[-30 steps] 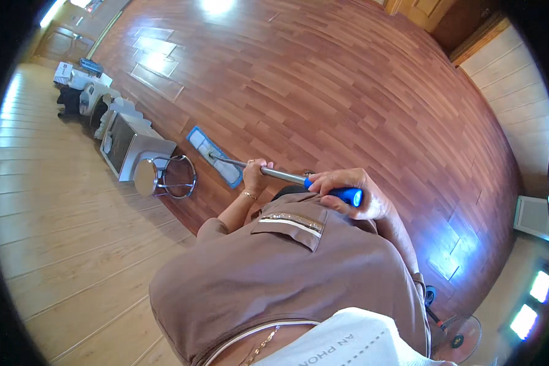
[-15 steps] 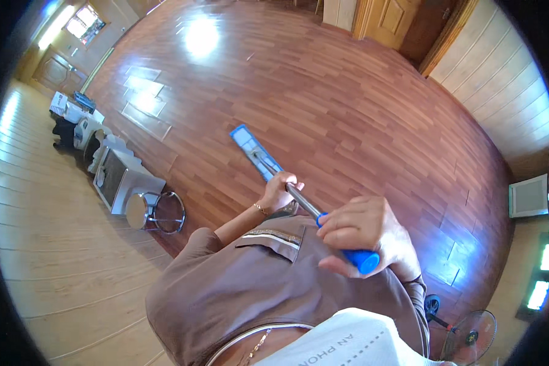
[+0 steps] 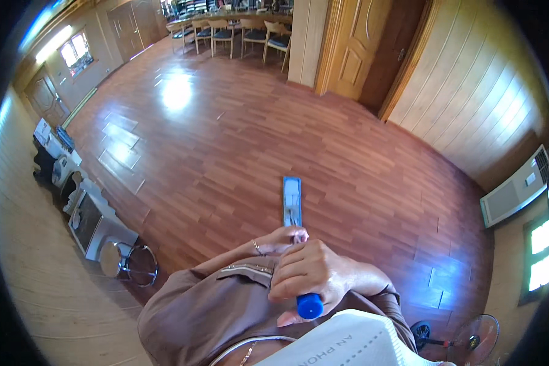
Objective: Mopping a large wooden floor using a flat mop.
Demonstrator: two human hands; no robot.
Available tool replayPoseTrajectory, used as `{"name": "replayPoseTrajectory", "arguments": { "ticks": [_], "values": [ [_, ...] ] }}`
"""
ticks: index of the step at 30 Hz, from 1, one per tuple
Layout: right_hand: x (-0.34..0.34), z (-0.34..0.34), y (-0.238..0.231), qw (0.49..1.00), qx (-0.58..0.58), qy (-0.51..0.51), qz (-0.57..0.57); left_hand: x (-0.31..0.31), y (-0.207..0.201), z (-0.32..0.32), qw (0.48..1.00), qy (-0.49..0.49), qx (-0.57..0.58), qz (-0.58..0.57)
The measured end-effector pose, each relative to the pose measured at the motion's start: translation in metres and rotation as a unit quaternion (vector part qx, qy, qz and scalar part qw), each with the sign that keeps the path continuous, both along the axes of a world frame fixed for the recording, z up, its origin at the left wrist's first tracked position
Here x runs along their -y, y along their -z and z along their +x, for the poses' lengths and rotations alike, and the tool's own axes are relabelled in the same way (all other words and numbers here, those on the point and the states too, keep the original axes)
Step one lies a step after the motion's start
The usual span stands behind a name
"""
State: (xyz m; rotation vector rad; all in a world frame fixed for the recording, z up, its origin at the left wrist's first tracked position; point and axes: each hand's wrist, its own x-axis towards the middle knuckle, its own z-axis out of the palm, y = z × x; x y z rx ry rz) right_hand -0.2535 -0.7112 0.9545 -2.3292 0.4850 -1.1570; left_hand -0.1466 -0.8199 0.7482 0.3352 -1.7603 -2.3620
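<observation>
A flat mop with a blue-rimmed rectangular head (image 3: 292, 194) lies against the wood-plank floor in front of me. Its metal pole runs back toward my body and ends in a blue grip (image 3: 310, 306). My right hand (image 3: 311, 276) is wrapped round that grip close to my chest, with the rounded blue end showing below the fingers. Farther down the pole, my left hand (image 3: 285, 238) is closed round the shaft just behind the mop head. Most of the pole between the hands is hidden by my right hand.
At the left wall stand a round stool (image 3: 130, 262) with chrome legs and a white cabinet (image 3: 97, 222). Several chairs (image 3: 221, 33) line a long counter at the back. Right are a wooden door (image 3: 352, 43), a white air-conditioner unit (image 3: 513, 190) and a fan (image 3: 476, 338).
The mop head has swung rightward and now points nearly straight ahead. My right hand has moved left and down, my left hand lower. The view has tilted up, bringing the chairs in.
</observation>
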Motion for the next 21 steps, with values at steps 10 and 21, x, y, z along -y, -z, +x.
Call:
{"name": "replayPoseTrajectory", "arguments": {
  "ticks": [10, 21],
  "values": [
    [0.038, -0.013, 0.039, 0.993, 0.011, 0.081, 0.088, 0.02, -0.176, 0.067, 0.903, -0.054, -0.408, -0.121],
    [0.02, -0.022, -0.035, 0.994, -0.015, 0.088, -0.058, 0.001, -0.195, 0.085, 0.768, -0.302, -0.423, -0.374]
  ]
}}
